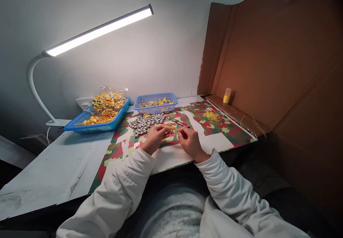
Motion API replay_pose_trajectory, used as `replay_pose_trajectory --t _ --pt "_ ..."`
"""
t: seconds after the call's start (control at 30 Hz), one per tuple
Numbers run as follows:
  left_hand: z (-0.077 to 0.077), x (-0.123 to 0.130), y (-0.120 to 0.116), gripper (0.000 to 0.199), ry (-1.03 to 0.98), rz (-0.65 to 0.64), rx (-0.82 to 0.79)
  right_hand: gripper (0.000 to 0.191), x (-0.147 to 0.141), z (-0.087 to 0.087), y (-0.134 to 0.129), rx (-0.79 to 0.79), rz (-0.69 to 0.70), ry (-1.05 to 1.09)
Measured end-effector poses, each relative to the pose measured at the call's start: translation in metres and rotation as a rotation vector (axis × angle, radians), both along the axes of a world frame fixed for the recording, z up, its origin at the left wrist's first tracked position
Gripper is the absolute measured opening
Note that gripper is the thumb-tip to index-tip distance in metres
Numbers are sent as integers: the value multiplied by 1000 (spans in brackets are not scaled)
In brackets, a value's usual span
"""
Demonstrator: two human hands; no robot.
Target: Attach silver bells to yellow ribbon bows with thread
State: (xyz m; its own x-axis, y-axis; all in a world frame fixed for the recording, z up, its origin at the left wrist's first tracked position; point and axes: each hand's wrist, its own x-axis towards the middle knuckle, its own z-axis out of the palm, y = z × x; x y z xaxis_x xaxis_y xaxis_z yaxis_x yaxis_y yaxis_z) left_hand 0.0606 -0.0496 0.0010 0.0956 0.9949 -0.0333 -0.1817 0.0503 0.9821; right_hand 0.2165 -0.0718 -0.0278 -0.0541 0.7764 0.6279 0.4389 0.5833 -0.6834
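In front of me, my left hand (156, 137) pinches a small yellow piece (173, 127), which looks like a ribbon or leaf shape, between thumb and fingertips. My right hand (189, 141) is closed beside it, thumb against forefinger near the yellow piece's right end; whatever is between those fingers is too small to make out. Just beyond my left hand lies a pile of small shiny silver balls (147, 121), perhaps bells. A pink-handled cutting tool (181, 123) rests on the patterned sheet behind both hands.
A blue basket (107, 128) heaped with yellow pieces and silver balls stands left. Another blue basket (136, 106) with yellow pieces stands behind. Yellow threads (212, 116) lie right. A lamp (102, 30) arches over the table (53, 170); cardboard (268, 52) walls the right, near a yellow-filled bottle (226, 98).
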Motion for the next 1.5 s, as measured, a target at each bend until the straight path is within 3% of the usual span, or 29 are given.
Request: replay_pose_trajectory --t 0.53,0.9,1.5 --pt "-7 0 5 29 -12 13 38 14 -1 0 -2 -32 9 4" --pt "-8 -1 4 32 16 -9 77 14 -2 0 -1 38 -13 9" --pt "-4 0 2 28 -65 -32 7 15 -1 0 -2 39 -24 9"
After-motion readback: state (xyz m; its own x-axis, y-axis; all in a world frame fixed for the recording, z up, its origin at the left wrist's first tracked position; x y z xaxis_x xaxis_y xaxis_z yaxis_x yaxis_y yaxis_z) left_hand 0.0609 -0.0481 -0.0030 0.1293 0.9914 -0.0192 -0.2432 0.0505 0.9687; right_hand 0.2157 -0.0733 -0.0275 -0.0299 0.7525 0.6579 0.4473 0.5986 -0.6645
